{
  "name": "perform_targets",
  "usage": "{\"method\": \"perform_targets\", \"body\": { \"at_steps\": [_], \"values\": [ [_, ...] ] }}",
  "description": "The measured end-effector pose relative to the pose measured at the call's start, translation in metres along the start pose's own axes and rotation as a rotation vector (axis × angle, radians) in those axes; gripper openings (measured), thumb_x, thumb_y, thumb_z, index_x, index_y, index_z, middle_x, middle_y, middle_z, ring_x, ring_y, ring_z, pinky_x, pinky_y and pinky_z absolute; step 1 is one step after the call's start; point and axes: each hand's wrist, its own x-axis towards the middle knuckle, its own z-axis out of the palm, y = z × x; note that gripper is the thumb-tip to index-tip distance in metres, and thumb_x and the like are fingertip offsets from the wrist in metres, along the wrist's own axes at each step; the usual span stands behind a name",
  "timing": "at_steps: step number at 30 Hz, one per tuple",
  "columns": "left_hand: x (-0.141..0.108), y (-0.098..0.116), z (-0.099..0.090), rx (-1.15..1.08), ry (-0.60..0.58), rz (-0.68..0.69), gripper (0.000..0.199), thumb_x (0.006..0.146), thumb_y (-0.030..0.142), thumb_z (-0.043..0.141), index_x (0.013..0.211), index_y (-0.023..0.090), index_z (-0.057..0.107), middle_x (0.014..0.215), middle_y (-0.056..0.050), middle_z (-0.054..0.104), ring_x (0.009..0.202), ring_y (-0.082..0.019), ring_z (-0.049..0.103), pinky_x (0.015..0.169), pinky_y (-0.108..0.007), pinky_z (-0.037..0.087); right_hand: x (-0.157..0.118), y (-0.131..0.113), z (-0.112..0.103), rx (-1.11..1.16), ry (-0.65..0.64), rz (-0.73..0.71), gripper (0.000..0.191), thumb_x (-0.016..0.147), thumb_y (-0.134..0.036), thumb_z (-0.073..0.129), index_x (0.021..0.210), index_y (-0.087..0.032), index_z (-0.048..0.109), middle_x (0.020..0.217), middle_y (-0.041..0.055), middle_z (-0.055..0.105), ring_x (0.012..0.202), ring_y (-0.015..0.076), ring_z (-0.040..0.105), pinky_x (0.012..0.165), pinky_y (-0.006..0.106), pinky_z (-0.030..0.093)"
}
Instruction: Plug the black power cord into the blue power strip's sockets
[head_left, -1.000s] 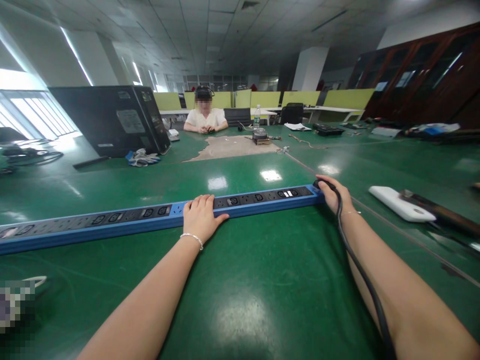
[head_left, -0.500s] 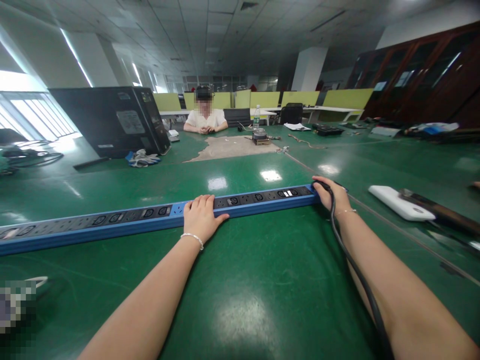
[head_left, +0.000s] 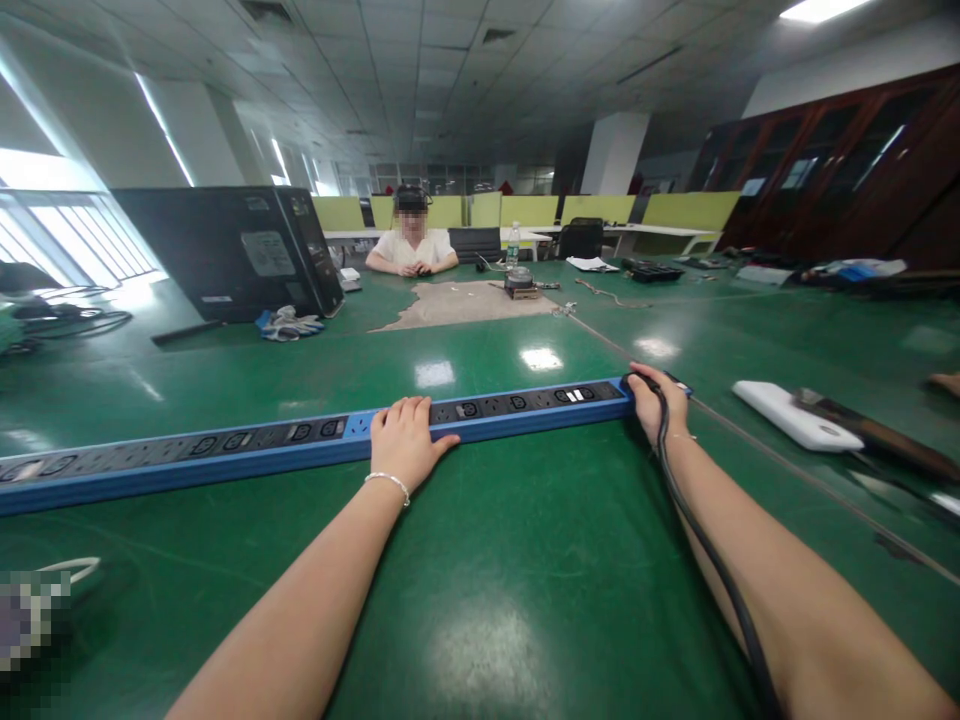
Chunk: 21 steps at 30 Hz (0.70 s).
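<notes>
Left hand rests half-open across the power strip; right hand closes on its corded end; probably stiff, weighty, best side-gripped.

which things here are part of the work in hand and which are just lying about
Seemingly in use:
blue power strip, under the left hand
black cable, held by the right hand

Lying about:
black computer case
gloves
plastic bottle
white object
</notes>
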Motion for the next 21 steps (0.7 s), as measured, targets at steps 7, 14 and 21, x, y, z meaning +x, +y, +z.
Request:
{"method": "perform_targets", "body": {
  "at_steps": [7,14,21],
  "values": [
    [0.001,-0.001,0.0,-0.018,-0.01,0.004,0.063,0.076,0.06,0.049,0.124,0.019,0.046,0.127,-0.013,0.053,0.12,-0.029,0.043,0.098,-0.044,0.029,0.0,-0.02,-0.003,-0.011,0.1,0.048,0.032,0.075,-0.039,0.054,0.096,-0.019,0.068,0.093,0.0074,0.068,0.088,0.0224,0.062,0.088,0.04,0.046],
    [0.001,0.0,0.0,-0.027,-0.029,-0.006,0.064,0.076,0.06,0.049,0.127,0.021,0.044,0.128,-0.013,0.052,0.121,-0.03,0.041,0.1,-0.045,0.027,0.0,-0.084,0.0,0.133,0.075,-0.056,0.033,0.082,-0.039,0.049,0.097,-0.017,0.068,0.098,0.0079,0.069,0.093,0.0211,0.062,0.089,0.037,0.046],
    [0.0,0.0,0.0,-0.024,-0.013,0.004,0.064,0.076,0.059,0.05,0.125,0.018,0.045,0.127,-0.013,0.053,0.12,-0.029,0.042,0.098,-0.044,0.028,-0.038,-0.116,0.048,0.145,-0.257,-0.083,0.036,0.081,-0.046,0.049,0.099,-0.022,0.068,0.102,0.0052,0.069,0.099,0.0219,0.062,0.092,0.039,0.046]
  ]
}}
